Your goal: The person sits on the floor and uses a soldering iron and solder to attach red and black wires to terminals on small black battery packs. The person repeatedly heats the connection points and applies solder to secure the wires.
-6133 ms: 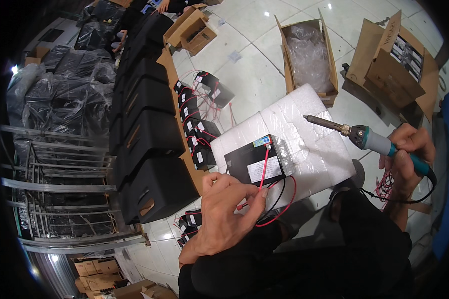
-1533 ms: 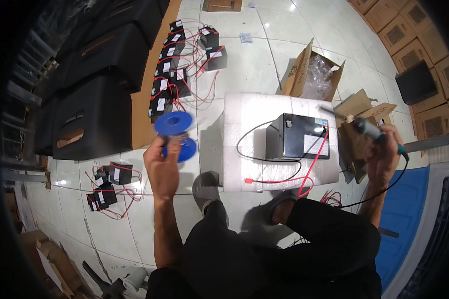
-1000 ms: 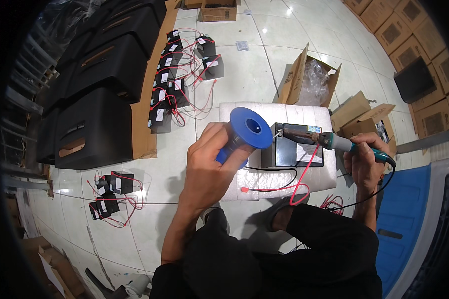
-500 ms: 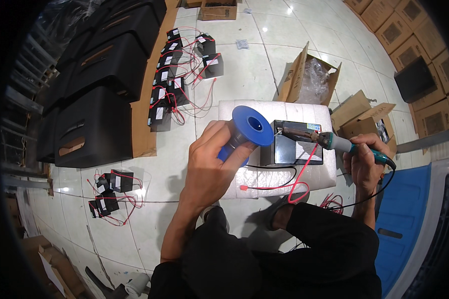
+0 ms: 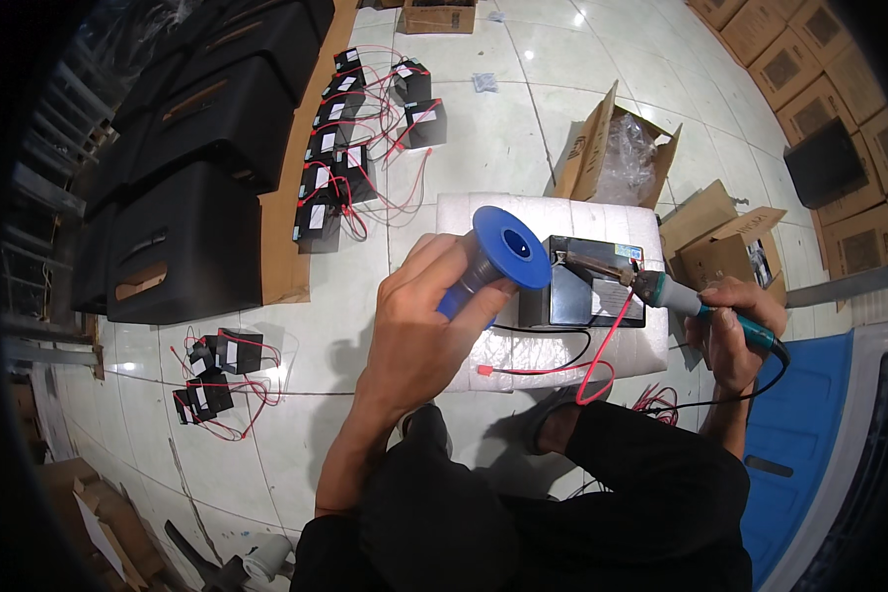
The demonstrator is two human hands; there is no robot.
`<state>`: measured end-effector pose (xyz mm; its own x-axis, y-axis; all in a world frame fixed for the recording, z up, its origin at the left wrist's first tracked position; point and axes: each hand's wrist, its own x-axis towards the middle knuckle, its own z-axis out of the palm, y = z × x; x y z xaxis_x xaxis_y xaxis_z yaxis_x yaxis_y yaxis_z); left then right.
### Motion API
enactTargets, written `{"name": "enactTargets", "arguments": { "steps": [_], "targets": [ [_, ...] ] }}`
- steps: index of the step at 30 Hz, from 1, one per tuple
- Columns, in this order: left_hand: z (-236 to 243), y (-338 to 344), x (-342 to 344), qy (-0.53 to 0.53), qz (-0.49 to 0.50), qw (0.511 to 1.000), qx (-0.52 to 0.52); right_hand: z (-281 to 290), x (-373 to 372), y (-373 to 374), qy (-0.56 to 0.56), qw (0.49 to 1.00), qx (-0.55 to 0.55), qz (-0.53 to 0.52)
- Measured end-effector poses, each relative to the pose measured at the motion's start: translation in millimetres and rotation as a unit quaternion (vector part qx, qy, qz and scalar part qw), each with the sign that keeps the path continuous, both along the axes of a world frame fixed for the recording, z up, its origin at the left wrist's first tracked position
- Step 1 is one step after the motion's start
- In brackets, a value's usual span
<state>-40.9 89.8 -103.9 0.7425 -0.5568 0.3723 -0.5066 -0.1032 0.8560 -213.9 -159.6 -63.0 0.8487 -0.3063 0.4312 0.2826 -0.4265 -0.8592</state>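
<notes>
My left hand [image 5: 419,316] is wrapped round a blue spool of solder wire [image 5: 493,229], held over the left edge of a black battery [image 5: 567,306]. In my right hand [image 5: 735,331] is a soldering iron [image 5: 673,294] with a teal and grey handle. Its metal barrel reaches leftward across the battery, and the tip is at the battery's far left corner, near a terminal. A red wire [image 5: 602,360] and a black wire [image 5: 577,353] run from the battery to a red connector [image 5: 484,372]. The battery rests on a white foam block [image 5: 464,209].
Wired black batteries [image 5: 353,170] stand in a group at the far left, with several more [image 5: 212,373] nearer. Large black cases [image 5: 183,242] line the left side. Open cartons [image 5: 617,158] stand beyond the foam block. A blue panel [image 5: 794,434] lies at the right.
Both hands have shifted slightly to the right in view, with the spool and the iron. The iron's tip stays at the battery's far left corner.
</notes>
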Motion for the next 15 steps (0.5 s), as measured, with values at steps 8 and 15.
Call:
{"name": "enactTargets", "arguments": {
  "steps": [8,15],
  "targets": [
    [2,-1,-2,-0.020,-0.001,1.000,-0.003,17,2,5,-0.039,0.982,-0.181,0.035],
    [1,-3,-1,-0.032,-0.001,0.999,-0.010,21,4,7,-0.065,0.959,-0.264,0.077]
  ]
}}
